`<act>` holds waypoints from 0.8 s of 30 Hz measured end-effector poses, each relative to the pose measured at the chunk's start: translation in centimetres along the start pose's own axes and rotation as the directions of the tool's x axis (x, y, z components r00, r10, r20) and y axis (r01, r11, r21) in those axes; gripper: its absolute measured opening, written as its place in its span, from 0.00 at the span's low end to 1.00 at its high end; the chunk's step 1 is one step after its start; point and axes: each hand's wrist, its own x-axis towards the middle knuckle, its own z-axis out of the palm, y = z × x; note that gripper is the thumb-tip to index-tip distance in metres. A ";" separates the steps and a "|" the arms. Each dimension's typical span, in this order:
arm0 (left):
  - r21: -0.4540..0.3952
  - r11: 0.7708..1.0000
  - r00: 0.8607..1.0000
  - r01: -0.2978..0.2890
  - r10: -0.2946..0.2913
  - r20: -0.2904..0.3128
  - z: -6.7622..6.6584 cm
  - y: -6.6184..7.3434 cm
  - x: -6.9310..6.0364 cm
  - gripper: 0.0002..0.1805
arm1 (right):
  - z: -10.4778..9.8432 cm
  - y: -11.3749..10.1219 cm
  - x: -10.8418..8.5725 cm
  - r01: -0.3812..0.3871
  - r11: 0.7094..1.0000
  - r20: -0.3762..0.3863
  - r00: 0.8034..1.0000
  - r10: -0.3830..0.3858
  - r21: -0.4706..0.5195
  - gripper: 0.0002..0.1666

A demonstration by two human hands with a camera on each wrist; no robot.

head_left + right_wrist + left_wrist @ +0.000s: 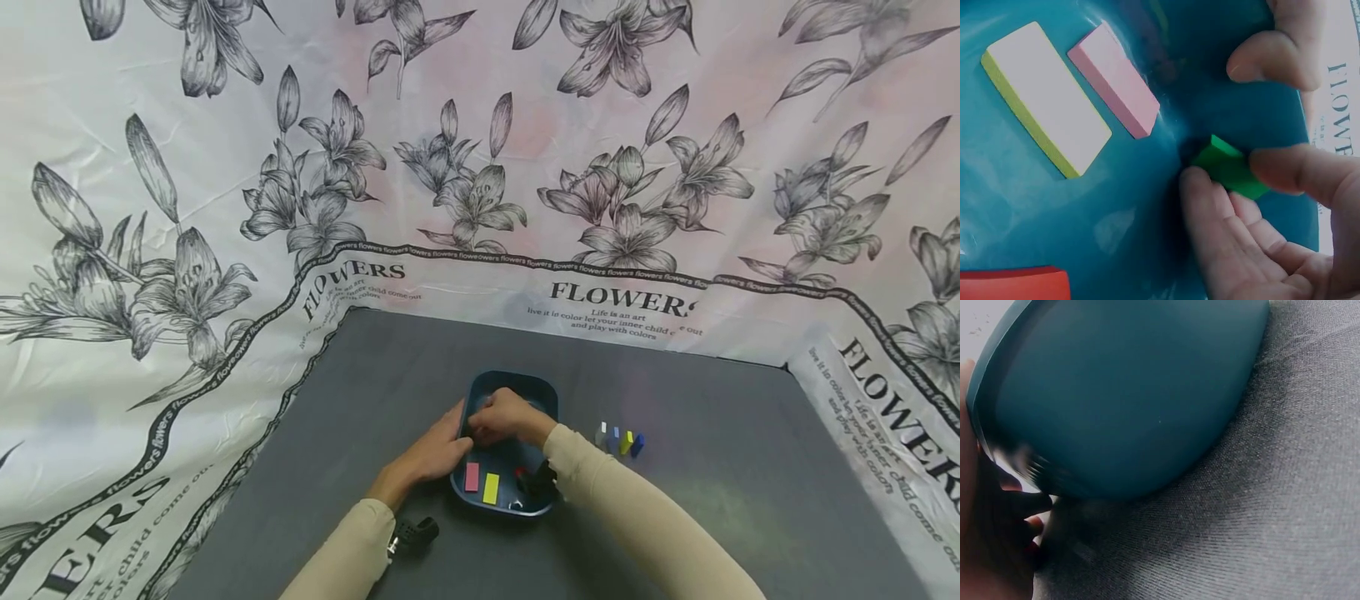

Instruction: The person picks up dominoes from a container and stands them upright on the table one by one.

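Observation:
A dark teal plastic tub (525,379) stands on the grey cloth surface. My left hand (431,450) grips its left wall, with the thumb (1260,59) over the inside and the other fingers outside. Inside the tub, my right hand (512,418) pinches a small green block (1225,164) between thumb and fingers. Close to it lie a pink block (1119,81) and a larger yellow block (1047,100) with a pale top face. Part of a red block (1016,284) shows at the lower edge of the right wrist view. In the head view my right hand hides the green block.
Right of the tub several small blocks stand upright in a row, among them a yellow block (626,442) and a dark blue block (638,445). A flower-printed curtain (480,279) borders the grey surface (712,500). A black wrist camera (416,533) sits by the left sleeve.

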 end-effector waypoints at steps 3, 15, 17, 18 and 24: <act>0.004 1.000 1.000 0.008 -0.008 0.010 0.0 0.1 -0.1 0.43 | -0.2 0.3 0.0 0.008 0.999 0.000 1.000 -0.008 0.033 0.08; -0.024 0.999 0.999 0.040 -0.040 0.003 0.1 0.0 -0.1 0.44 | -1.4 -0.2 -1.3 0.119 0.993 -0.007 0.993 -0.119 0.024 0.15; -0.027 0.998 0.999 0.052 -0.051 0.006 0.2 0.0 -0.1 0.44 | -1.9 -0.5 -2.0 0.143 0.989 0.001 0.990 -0.143 0.028 0.17; -0.027 0.998 0.999 0.054 -0.053 0.007 0.2 0.0 -0.1 0.44 | -2.2 -0.7 -2.4 0.160 0.987 0.001 0.987 -0.160 0.027 0.19; -0.041 0.998 0.999 0.052 -0.051 0.013 0.1 0.0 -0.1 0.46 | -3.9 -1.8 -4.8 0.257 0.966 -0.047 0.966 -0.256 0.024 0.21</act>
